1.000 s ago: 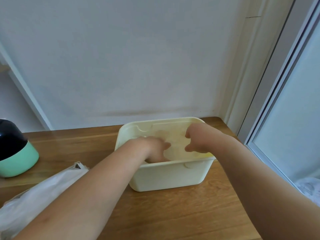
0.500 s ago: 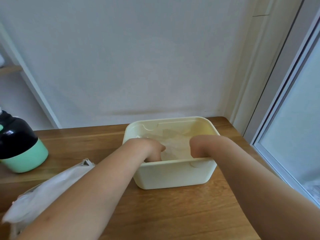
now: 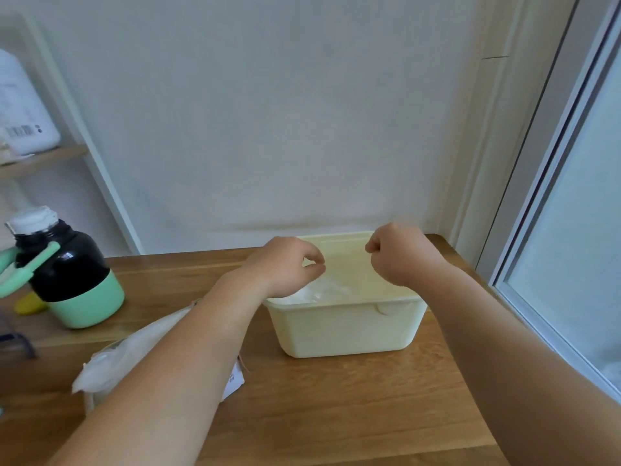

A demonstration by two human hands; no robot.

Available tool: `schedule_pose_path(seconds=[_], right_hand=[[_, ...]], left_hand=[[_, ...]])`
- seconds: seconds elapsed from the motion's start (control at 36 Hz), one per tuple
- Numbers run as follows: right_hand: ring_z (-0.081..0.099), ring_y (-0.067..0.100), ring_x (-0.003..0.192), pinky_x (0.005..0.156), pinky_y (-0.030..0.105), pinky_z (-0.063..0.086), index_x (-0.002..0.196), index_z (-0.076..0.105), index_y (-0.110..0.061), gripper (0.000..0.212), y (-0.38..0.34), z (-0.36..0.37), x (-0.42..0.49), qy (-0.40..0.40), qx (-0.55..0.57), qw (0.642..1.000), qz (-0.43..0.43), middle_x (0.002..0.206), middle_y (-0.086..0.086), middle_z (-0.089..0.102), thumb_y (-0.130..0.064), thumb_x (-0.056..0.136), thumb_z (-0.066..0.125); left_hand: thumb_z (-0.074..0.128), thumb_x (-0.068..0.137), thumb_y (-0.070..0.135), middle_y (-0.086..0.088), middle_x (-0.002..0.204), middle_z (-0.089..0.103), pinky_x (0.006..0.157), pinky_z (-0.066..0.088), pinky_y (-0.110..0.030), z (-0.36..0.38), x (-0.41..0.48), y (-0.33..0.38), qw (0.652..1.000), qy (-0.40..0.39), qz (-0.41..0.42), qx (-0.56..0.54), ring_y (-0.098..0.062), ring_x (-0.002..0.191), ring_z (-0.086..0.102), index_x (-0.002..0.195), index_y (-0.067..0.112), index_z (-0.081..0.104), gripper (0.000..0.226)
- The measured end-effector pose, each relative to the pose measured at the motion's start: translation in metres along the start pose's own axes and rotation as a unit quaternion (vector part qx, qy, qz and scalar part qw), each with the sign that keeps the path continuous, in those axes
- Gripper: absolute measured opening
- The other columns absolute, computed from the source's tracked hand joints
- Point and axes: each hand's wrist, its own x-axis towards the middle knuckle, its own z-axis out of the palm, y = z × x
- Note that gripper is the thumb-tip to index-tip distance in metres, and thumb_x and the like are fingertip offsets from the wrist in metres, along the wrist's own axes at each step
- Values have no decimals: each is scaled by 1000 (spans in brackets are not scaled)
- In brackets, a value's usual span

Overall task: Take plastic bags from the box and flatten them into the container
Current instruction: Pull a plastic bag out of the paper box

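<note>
This looks like a home, a corner of a lived-in room. A wooden table [image 3: 336,415] is pushed against a plain white wall [image 3: 268,112], with a pale window frame [image 3: 551,156] on the right. A small wooden shelf [image 3: 43,159] on the left carries a white bottle [image 3: 20,109] (barcode label showing), and a black-and-mint drinking flask [image 3: 70,274] stands on the table.

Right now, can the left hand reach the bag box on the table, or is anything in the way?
Probably yes. The left hand hovers over the container; the bag box lies beneath that forearm, nothing between them. The flask stands farther left, off the path.
</note>
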Motion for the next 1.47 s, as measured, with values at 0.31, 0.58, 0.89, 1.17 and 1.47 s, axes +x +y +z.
schedule_pose_path(seconds=[0.31,0.58,0.89,1.17,1.47], right_hand=[[29,16,53,49,28,24,63,33,-12,35,7,-2,-11,2,75,997,7,61,1,34,-19,98,30],[46,21,68,66,32,37,75,51,-4,46,-6,4,-13,-75,107,991,24,89,15,62,-35,99,28],[43,2,45,47,13,35,80,61,-29,18,-64,28,-42,46,291,946,-138,54,-12,49,-23,93,51],[63,24,95,85,35,51,110,63,-1,26,-137,85,-60,-76,283,940,-175,102,7,68,-18,92,53],[58,10,85,75,19,48,128,57,-17,45,-145,102,-53,-131,256,940,-181,86,-12,57,-6,85,61]], left_hand=[[49,98,32,15,120,63,90,41,-24,5,-14,5,995,57,7,-75,-8,110,55,117,29,67,27],[52,98,29,15,119,65,85,34,-13,6,-26,0,986,109,3,-128,2,103,54,119,24,67,26],[50,100,25,17,118,64,78,34,-3,-14,-76,-34,977,161,-47,-131,2,104,55,122,26,65,27],[43,101,27,3,124,63,93,50,-36,-22,-145,-89,975,86,-203,20,-16,108,59,127,23,58,30],[63,90,19,24,82,64,70,44,-9,-21,-148,-104,968,175,-165,-69,8,79,58,97,35,71,18]])
